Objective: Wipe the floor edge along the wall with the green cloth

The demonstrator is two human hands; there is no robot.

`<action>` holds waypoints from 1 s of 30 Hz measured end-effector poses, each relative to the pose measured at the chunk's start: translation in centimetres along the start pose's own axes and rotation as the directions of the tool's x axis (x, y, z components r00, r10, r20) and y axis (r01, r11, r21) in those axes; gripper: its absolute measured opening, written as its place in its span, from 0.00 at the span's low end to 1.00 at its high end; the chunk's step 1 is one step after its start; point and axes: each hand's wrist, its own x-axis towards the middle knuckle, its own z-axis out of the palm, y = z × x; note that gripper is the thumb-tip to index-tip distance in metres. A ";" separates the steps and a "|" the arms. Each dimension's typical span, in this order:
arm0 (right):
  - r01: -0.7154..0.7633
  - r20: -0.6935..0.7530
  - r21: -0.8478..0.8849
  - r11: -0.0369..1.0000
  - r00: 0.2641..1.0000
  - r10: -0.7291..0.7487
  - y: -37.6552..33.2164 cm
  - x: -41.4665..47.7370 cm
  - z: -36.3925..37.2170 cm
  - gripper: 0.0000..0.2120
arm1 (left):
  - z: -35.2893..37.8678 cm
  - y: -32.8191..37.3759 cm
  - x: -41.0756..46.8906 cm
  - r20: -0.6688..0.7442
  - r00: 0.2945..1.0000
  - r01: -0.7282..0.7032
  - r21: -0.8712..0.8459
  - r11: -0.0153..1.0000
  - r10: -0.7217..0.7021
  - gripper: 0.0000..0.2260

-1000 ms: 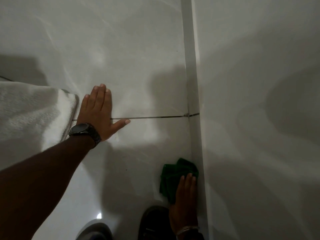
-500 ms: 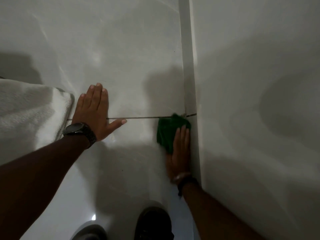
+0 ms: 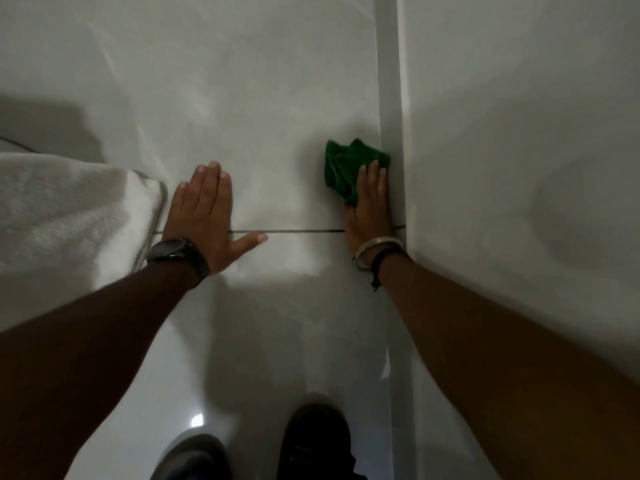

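Observation:
A crumpled green cloth (image 3: 346, 164) lies on the pale tiled floor right against the grey skirting strip (image 3: 389, 81) at the foot of the wall (image 3: 519, 133). My right hand (image 3: 369, 209) presses flat on the cloth's near part, fingers pointing away from me, its edge touching the skirting. The cloth sticks out beyond my fingertips. My left hand (image 3: 204, 216) rests flat on the floor with fingers together and thumb spread, holding nothing, a dark watch on its wrist.
A white towel (image 3: 65, 216) lies on the floor at the left, touching my left hand's side. A dark grout line (image 3: 301, 231) crosses the floor between my hands. Two dark shoes (image 3: 311, 441) show at the bottom.
My right hand has slid the green cloth forward along the skirting, from near my shoes to past the grout line. My left hand has stayed planted on the floor.

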 end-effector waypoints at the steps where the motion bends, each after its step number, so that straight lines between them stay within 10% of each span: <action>1: -0.005 -0.007 -0.001 1.000 1.000 0.005 0.0 -1.2 0.1 0.30 | 0.0 0.0 0.0 0.002 1.000 0.002 0.001 1.000 -0.002 0.52; 7: -0.216 -0.069 0.144 0.966 0.971 0.228 -1.3 -9.7 -0.1 0.25 | -0.5 0.3 0.0 0.030 0.999 0.014 -0.003 1.000 -0.014 0.53; 14: -0.584 -0.171 0.387 0.713 0.714 0.678 -4.2 -22.0 -0.3 0.24 | -0.4 0.2 -0.1 0.033 0.999 0.029 -0.004 1.000 -0.029 0.52; 21: -0.297 0.065 -0.078 0.952 0.951 0.302 0.1 -25.6 0.1 0.30 | -0.6 0.2 0.0 0.028 0.999 0.019 0.000 1.000 -0.019 0.52; 24: -0.197 0.302 -0.303 0.932 0.908 0.290 3.0 -28.5 -0.1 0.39 | -0.5 0.2 0.0 0.036 0.999 0.014 -0.005 1.000 -0.014 0.52; 30: -0.133 0.232 -0.429 0.894 0.940 0.250 2.2 -31.8 0.8 0.26 | -0.5 0.3 -0.1 0.019 1.000 0.009 -0.016 1.000 -0.009 0.52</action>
